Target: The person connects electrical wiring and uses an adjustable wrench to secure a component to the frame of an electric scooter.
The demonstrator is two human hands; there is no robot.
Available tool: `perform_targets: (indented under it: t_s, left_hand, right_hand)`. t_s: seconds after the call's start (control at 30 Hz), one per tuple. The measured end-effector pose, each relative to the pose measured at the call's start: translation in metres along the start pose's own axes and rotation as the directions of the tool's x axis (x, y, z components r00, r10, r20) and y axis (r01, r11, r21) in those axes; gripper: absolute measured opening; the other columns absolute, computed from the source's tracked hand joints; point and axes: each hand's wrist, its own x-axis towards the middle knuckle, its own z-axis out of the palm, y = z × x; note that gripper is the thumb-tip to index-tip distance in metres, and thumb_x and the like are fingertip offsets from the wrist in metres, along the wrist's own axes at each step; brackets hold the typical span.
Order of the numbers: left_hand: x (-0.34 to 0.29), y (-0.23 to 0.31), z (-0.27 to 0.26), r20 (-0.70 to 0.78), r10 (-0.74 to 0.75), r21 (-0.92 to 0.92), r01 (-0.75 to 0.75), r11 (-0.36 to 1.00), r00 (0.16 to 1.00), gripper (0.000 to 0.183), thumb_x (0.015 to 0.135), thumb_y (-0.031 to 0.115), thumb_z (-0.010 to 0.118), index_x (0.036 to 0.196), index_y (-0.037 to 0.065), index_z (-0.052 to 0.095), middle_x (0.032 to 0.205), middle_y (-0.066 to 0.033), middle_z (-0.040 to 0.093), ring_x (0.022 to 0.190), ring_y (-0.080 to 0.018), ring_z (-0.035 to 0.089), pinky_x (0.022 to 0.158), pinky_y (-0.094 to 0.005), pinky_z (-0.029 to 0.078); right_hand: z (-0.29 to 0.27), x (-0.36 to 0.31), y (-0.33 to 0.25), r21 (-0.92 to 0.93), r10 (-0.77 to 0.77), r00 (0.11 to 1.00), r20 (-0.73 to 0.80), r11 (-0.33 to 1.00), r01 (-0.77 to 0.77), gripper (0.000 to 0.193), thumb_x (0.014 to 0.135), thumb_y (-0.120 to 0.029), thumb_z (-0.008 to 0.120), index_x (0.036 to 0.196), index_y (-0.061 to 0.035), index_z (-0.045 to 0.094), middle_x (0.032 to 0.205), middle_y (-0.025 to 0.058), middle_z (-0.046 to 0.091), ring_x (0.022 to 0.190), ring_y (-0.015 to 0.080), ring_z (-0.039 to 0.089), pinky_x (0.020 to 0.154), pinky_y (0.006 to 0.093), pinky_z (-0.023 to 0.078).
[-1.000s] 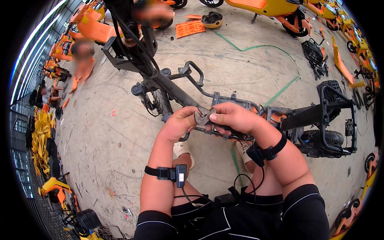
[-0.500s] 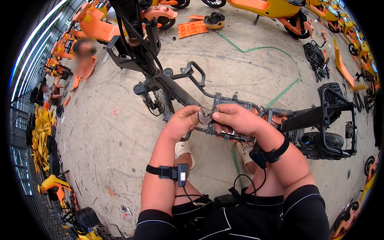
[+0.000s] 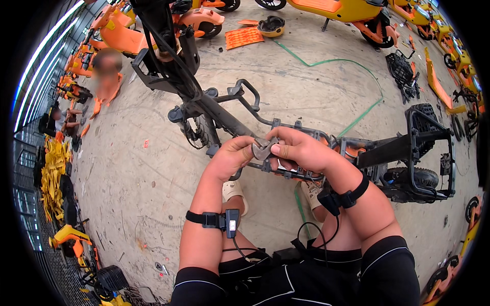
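Between my two hands is a wrench (image 3: 262, 151) with a rounded grey metal head and a notch in its upper edge. My left hand (image 3: 236, 154) pinches the head's left side with thumb and curled fingers. From the other side my right hand (image 3: 296, 149) grips it, thumb pressed on the metal; that hand hides the rest of the tool. Just beyond and below my hands lies the bare black frame (image 3: 224, 117) of a scooter, its front column rising at the upper left.
The frame's rear rack (image 3: 431, 133) and rear wheel (image 3: 416, 177) are to the right. Across the concrete floor runs a green strap (image 3: 357, 62). An orange panel (image 3: 245, 37) and a yellow helmet (image 3: 272, 26) lie beyond. Yellow-orange scooters line the edges; another person (image 3: 65, 120) sits far left.
The wrench head has turned slightly between my fingers, and its notch shows a little wider. Both hands stay in nearly the same place.
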Motion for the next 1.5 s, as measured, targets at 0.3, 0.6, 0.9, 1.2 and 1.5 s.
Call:
perform_targets:
  t_s: [0.3, 0.6, 0.9, 1.2, 1.5]
  left_hand:
    - [0.0, -0.002, 0.003, -0.032, 0.019, -0.082, -0.021, 0.996, 0.999, 0.021, 0.093, 0.027, 0.075, 0.106, 0.011, 0.072, 0.076, 0.0059, 0.059, 0.061, -0.0048, 0.044, 0.054, -0.0204, 0.031]
    - [0.0, 0.0, 0.005, 0.004, 0.018, -0.035, -0.018, 0.999, 1.0, 0.024, 0.097, 0.028, 0.071, 0.111, 0.009, 0.071, 0.073, 0.0056, 0.057, 0.062, -0.0054, 0.045, 0.056, -0.0224, 0.035]
    - [-0.002, 0.002, 0.006, -0.016, 0.031, -0.044, -0.031, 0.999, 0.999, 0.023, 0.092, 0.029, 0.076, 0.104, 0.01, 0.071, 0.075, 0.0042, 0.06, 0.061, -0.0054, 0.044, 0.054, -0.0205, 0.031]
    - [-0.004, 0.003, 0.003, -0.032, 0.028, 0.01, -0.028, 1.0, 0.999, 0.026, 0.093, 0.031, 0.075, 0.106, 0.009, 0.072, 0.076, 0.0046, 0.061, 0.062, -0.0045, 0.046, 0.054, -0.0209, 0.033]
    - [-0.011, 0.008, -0.001, -0.031, 0.012, 0.042, -0.01, 0.999, 0.999, 0.026, 0.094, 0.03, 0.074, 0.11, 0.01, 0.071, 0.077, 0.0038, 0.062, 0.061, -0.0041, 0.046, 0.053, -0.0207, 0.033]
  right_hand:
    - [-0.001, 0.001, 0.003, -0.001, -0.023, 1.0, 0.002, 1.0, 0.023, 0.034, 0.106, -0.026, 0.054, 0.129, -0.0026, 0.05, 0.083, 0.0052, 0.067, 0.062, 0.0082, 0.051, 0.054, 0.0272, 0.046]
    - [-0.003, -0.001, 0.002, -0.024, -0.018, 1.0, 0.015, 1.0, 0.019, 0.035, 0.106, -0.025, 0.053, 0.131, -0.0024, 0.049, 0.083, 0.0048, 0.067, 0.062, 0.0082, 0.052, 0.055, 0.0271, 0.046]
    - [0.004, -0.007, -0.01, -0.033, -0.028, 0.999, 0.026, 0.999, 0.029, 0.047, 0.104, -0.018, 0.051, 0.149, -0.0075, 0.039, 0.086, 0.0036, 0.065, 0.064, 0.0083, 0.053, 0.058, 0.0256, 0.045]
    - [0.008, -0.005, -0.01, -0.047, 0.028, 0.999, -0.017, 0.999, -0.028, 0.048, 0.105, -0.021, 0.053, 0.151, -0.0116, 0.042, 0.083, 0.0022, 0.063, 0.063, 0.0071, 0.051, 0.058, 0.0248, 0.045]
    - [0.009, -0.002, -0.008, -0.063, -0.05, 0.998, 0.046, 0.997, 0.053, 0.06, 0.105, -0.014, 0.052, 0.161, -0.0191, 0.031, 0.081, 0.001, 0.062, 0.061, 0.0062, 0.049, 0.056, 0.0228, 0.043]
